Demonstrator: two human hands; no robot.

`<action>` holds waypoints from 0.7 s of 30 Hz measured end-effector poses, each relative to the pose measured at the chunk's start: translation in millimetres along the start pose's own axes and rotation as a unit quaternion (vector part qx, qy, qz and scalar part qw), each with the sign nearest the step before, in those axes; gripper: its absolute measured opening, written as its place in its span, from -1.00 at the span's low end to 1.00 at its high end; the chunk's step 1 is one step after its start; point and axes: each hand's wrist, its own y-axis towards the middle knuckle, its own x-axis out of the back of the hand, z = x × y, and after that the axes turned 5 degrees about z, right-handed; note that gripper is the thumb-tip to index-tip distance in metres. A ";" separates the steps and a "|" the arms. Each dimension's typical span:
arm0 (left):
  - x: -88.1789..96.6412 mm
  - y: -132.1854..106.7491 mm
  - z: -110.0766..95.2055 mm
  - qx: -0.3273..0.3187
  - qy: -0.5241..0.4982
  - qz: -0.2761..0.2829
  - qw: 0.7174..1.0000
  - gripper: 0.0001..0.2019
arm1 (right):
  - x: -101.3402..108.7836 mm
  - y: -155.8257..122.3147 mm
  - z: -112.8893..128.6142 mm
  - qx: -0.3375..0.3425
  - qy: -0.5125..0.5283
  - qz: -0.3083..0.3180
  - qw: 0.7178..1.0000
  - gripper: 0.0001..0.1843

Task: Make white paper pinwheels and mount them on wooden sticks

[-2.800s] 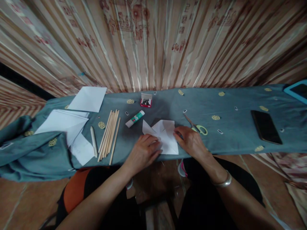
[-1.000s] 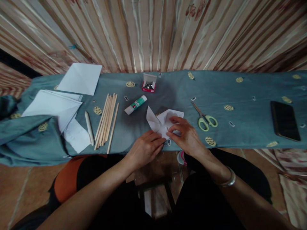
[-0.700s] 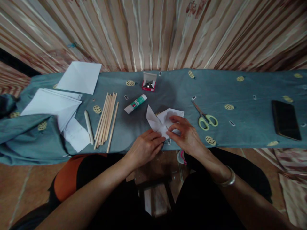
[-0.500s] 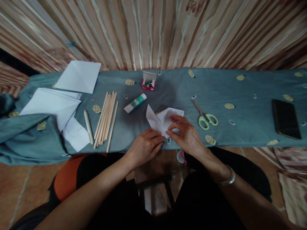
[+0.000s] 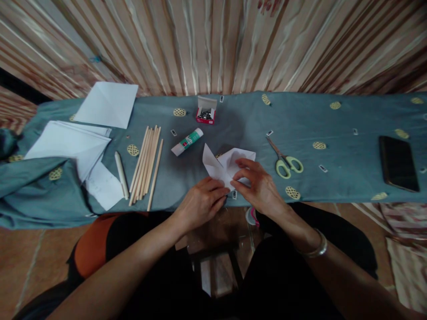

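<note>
Near the front edge of the cloth-covered table, a white sheet of paper [image 5: 213, 163] is partly cut and bent, with one pointed flap standing up on its left. My left hand [image 5: 204, 198] is closed on the paper's near corner, thumb and fingers pressed together. From the right, my right hand [image 5: 255, 182] pinches another part of the paper, its fingers curled over a raised flap. The fingertips hide the paper's centre. Beyond the paper lies a glue stick [image 5: 187, 142], and green-handled scissors [image 5: 284, 162] rest to the right of my right hand.
An open red box of metal pins [image 5: 206, 115] stands at the back. Several wooden sticks [image 5: 145, 164] and a white pen-like stick [image 5: 121, 175] lie on the left, beside stacked white papers [image 5: 63, 142]. A dark phone [image 5: 398, 163] lies far right. A striped curtain [image 5: 213, 44] hangs behind.
Both hands keep the same grip on the paper, almost still. The view has shifted very slightly; nothing was picked up or let go.
</note>
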 end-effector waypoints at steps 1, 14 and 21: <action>-0.2 0.0 0.1 -0.001 -0.001 -0.001 1.000 -0.80 | -0.1 -0.2 0.2 0.000 0.002 0.001 1.000 -0.90; 0.7 1.1 -0.6 0.006 -0.003 0.013 1.000 -0.78 | 0.0 -2.9 5.0 0.035 -0.030 0.036 0.998 -0.71; 0.3 1.4 -0.1 0.000 0.000 0.009 1.000 -0.80 | -0.8 -3.8 9.2 0.045 -0.056 0.056 0.996 -0.68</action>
